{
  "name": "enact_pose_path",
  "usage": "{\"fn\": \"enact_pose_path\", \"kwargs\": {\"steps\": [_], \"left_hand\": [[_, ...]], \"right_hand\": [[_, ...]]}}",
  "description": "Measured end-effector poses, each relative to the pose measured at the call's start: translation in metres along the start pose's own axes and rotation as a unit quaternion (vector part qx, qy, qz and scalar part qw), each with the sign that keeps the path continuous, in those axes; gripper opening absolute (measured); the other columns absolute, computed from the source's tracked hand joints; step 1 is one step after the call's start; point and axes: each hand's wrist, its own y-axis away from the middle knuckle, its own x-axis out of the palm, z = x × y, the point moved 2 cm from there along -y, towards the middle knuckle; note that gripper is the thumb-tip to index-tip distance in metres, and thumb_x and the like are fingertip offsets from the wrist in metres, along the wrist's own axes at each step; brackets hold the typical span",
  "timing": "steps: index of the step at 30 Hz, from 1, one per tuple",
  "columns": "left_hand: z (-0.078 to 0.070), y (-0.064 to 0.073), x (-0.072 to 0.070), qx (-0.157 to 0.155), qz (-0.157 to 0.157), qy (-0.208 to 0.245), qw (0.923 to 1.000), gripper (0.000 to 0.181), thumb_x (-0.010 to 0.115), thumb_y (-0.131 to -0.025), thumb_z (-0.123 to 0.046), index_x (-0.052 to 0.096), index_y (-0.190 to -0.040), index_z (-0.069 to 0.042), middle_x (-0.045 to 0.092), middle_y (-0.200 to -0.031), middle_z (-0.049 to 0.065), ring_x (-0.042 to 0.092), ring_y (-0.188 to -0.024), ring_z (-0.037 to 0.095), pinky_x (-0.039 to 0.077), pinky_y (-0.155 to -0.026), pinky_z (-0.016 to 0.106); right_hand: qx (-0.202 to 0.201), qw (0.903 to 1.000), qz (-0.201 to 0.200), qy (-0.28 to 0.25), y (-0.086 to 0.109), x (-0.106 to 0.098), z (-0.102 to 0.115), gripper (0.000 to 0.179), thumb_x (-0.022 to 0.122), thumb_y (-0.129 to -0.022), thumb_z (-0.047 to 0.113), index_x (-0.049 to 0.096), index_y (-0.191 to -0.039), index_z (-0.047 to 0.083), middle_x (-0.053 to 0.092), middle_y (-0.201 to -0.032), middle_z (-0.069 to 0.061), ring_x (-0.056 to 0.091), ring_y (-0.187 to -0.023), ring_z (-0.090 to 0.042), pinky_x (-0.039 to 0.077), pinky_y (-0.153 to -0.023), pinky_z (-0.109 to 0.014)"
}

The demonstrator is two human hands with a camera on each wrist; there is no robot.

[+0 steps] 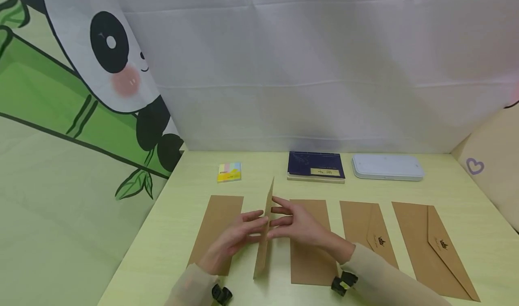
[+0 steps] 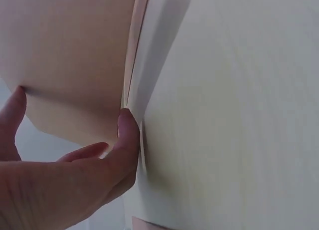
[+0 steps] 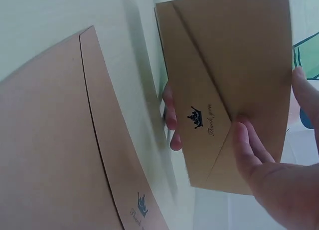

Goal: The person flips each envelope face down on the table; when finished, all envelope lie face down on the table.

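A brown kraft-paper envelope (image 1: 261, 252) stands on its edge above the table, between my two hands. My left hand (image 1: 239, 231) holds it from the left, its fingers on the plain face and round the lower edge in the left wrist view. From the right, my right hand (image 1: 300, 222) holds the same envelope, with fingertips on the flap side and at an edge. In the right wrist view this envelope (image 3: 239, 55) shows its pointed flap, a dark crown and the words "Thank you". A plain envelope (image 1: 220, 211) lies left of it, another (image 1: 312, 261) right of it.
Farther right lie two flap-up envelopes, one nearer (image 1: 361, 216) and one at the far right (image 1: 417, 234). Along the back stand a sticky-note pad (image 1: 229, 172), a dark blue notebook (image 1: 316, 164) and a pale blue case (image 1: 387, 167). A white cloth (image 1: 304, 71) hangs behind the table.
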Motion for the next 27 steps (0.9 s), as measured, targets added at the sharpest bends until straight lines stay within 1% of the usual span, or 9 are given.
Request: {"fn": "enact_pose_path", "kwargs": {"steps": [2,7,10,14,16,18,22,23,27], "left_hand": [[0.001,-0.001,-0.002,0.007,-0.007,-0.026,0.9996,0.073,0.065,-0.092,-0.026,0.029,-0.141,0.014,0.045,-0.136,0.025,0.058,-0.107,0.027,0.044,-0.092,0.045],[0.001,0.000,-0.006,0.019,-0.062,-0.113,0.9915,0.075,0.072,-0.087,-0.028,0.037,-0.136,0.017,0.045,-0.136,0.027,0.056,-0.107,0.026,0.047,-0.086,0.040],[-0.001,0.002,-0.009,0.025,-0.097,-0.169,0.9805,0.078,0.077,-0.081,-0.028,0.040,-0.134,0.017,0.045,-0.135,0.028,0.054,-0.109,0.029,0.048,-0.082,0.039],[-0.002,0.005,-0.013,0.030,-0.122,-0.235,0.9637,0.077,0.082,-0.076,-0.027,0.047,-0.131,0.014,0.049,-0.133,0.026,0.050,-0.116,0.033,0.044,-0.090,0.044],[-0.002,0.005,-0.014,0.033,-0.125,-0.255,0.9582,0.077,0.083,-0.074,-0.025,0.048,-0.131,0.014,0.049,-0.133,0.026,0.050,-0.117,0.034,0.042,-0.093,0.046],[-0.002,0.005,-0.015,0.035,-0.125,-0.258,0.9573,0.077,0.084,-0.074,-0.022,0.047,-0.130,0.015,0.049,-0.132,0.027,0.051,-0.116,0.034,0.042,-0.093,0.046],[-0.002,0.005,-0.015,0.041,-0.130,-0.262,0.9554,0.075,0.084,-0.072,-0.014,0.046,-0.129,0.017,0.051,-0.129,0.029,0.057,-0.104,0.032,0.048,-0.084,0.041],[-0.002,0.006,-0.015,0.042,-0.135,-0.269,0.9526,0.075,0.085,-0.071,-0.013,0.047,-0.129,0.016,0.053,-0.127,0.028,0.059,-0.101,0.030,0.049,-0.081,0.039],[-0.005,0.007,-0.016,0.049,-0.159,-0.317,0.9339,0.073,0.086,-0.067,-0.010,0.052,-0.126,0.015,0.062,-0.109,0.021,0.059,-0.086,0.024,0.051,-0.069,0.033]], "right_hand": [[-0.002,1.0000,-0.007,0.005,0.001,-0.001,0.001,0.091,0.078,-0.080,0.009,0.021,-0.151,0.004,0.041,-0.138,-0.030,0.059,-0.109,-0.033,0.050,-0.083,-0.037],[-0.004,0.9996,-0.026,0.012,0.003,-0.002,-0.001,0.096,0.078,-0.080,0.009,0.015,-0.152,0.005,0.044,-0.136,-0.028,0.060,-0.107,-0.032,0.050,-0.082,-0.036],[-0.006,0.9993,-0.034,0.013,0.003,-0.002,-0.005,0.096,0.077,-0.079,0.006,0.014,-0.151,0.002,0.043,-0.136,-0.030,0.060,-0.107,-0.032,0.050,-0.082,-0.035],[-0.001,0.9987,-0.043,0.026,0.005,-0.002,-0.010,0.095,0.078,-0.078,0.002,0.016,-0.150,-0.002,0.043,-0.135,-0.031,0.063,-0.101,-0.030,0.051,-0.080,-0.034],[0.005,0.9985,-0.046,0.030,0.006,-0.002,-0.012,0.096,0.078,-0.077,0.000,0.016,-0.150,-0.003,0.045,-0.134,-0.030,0.065,-0.096,-0.029,0.052,-0.078,-0.033],[0.009,0.9983,-0.048,0.033,0.007,-0.002,-0.013,0.096,0.078,-0.076,-0.002,0.016,-0.150,-0.003,0.047,-0.133,-0.029,0.066,-0.093,-0.028,0.052,-0.076,-0.032],[0.008,0.9976,-0.050,0.047,0.008,-0.002,-0.014,0.096,0.078,-0.075,-0.003,0.017,-0.149,-0.004,0.051,-0.127,-0.026,0.066,-0.089,-0.029,0.053,-0.072,-0.030],[0.008,0.9970,-0.053,0.057,0.008,-0.002,-0.014,0.096,0.079,-0.074,-0.003,0.018,-0.149,-0.005,0.052,-0.125,-0.025,0.066,-0.087,-0.029,0.053,-0.070,-0.029],[0.018,0.9931,-0.064,0.097,0.009,-0.005,-0.017,0.095,0.081,-0.072,-0.003,0.022,-0.146,-0.008,0.053,-0.113,-0.020,0.065,-0.080,-0.026,0.051,-0.064,-0.027]]}}
